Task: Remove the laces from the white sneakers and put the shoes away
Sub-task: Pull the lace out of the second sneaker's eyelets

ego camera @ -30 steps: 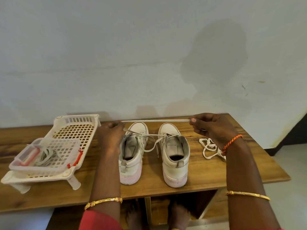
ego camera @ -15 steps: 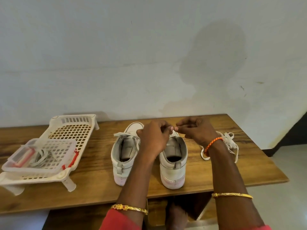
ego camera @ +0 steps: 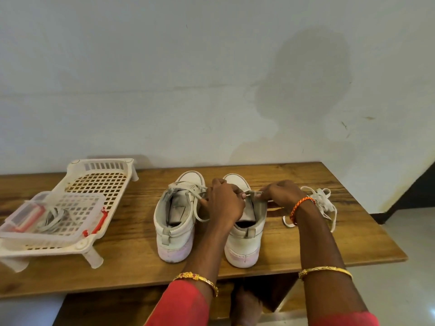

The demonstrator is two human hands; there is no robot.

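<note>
Two white sneakers stand side by side on the wooden table, heels toward me: the left sneaker (ego camera: 175, 222) and the right sneaker (ego camera: 244, 241). A white lace (ego camera: 253, 193) is stretched short between my hands above the right sneaker's opening. My left hand (ego camera: 223, 203) pinches one part of it and my right hand (ego camera: 279, 195) pinches the other. More of the lace loops over the left sneaker's tongue. A loose white lace (ego camera: 322, 203) lies bunched on the table behind my right wrist.
A white plastic rack (ego camera: 98, 180) sits at the table's left, with a clear lidded box (ego camera: 35, 215) of cords on it. The wall runs close behind the table (ego camera: 341, 236). My bare feet show under the table's front edge.
A second ago my hands held the lace stretched wide apart above the toes. They have come together over the right sneaker and sunk lower, toward its opening.
</note>
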